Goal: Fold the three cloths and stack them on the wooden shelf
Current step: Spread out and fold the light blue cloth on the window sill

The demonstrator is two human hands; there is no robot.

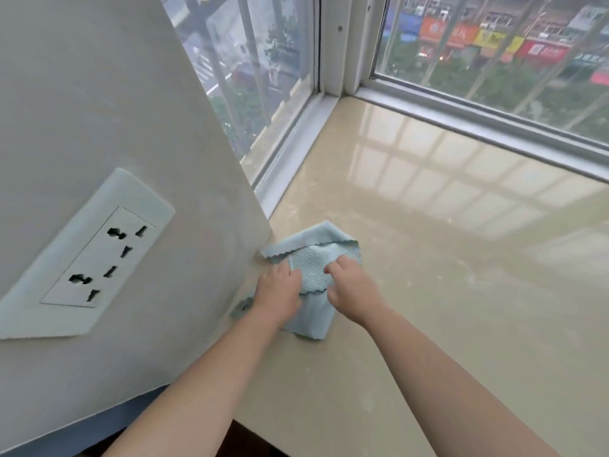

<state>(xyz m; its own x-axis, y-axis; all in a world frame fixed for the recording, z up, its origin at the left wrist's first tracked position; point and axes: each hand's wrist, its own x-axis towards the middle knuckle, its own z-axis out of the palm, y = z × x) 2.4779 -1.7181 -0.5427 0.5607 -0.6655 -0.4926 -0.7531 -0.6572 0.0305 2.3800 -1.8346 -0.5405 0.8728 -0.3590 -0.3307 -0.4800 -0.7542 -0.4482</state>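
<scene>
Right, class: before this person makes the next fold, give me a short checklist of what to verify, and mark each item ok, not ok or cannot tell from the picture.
1. Cloth lies on the sill, not hanging off: ok.
2. Left hand pins the cloth: ok.
3. Right hand is on the cloth too: ok.
4. Edges lined up: not ok, the top flap sits askew and a corner pokes toward the wall.
5. Room on the sill to fold: ok.
6. The other two cloths and the wooden shelf at hand: cannot tell, none are in view.
</scene>
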